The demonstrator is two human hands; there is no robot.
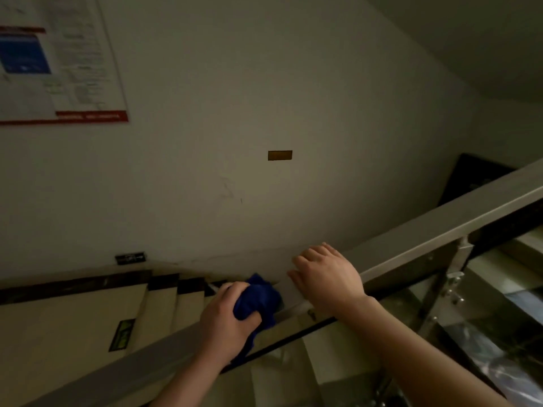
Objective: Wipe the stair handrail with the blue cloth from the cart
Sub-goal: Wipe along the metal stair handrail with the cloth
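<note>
A flat grey metal handrail (440, 227) runs from the lower left up to the right edge of the head view. My left hand (229, 315) is closed around a bunched blue cloth (258, 298) and presses it against the rail near the middle. Just to the right, my right hand (326, 277) lies palm down on top of the rail with its fingers spread and holds nothing. The cart is out of sight.
Pale steps (158, 306) with dark edging descend on the left below the rail. Glass panels and metal brackets (452, 277) sit under the rail on the right. A plain wall ahead carries a poster (58, 63) and a small brass plate (279, 155).
</note>
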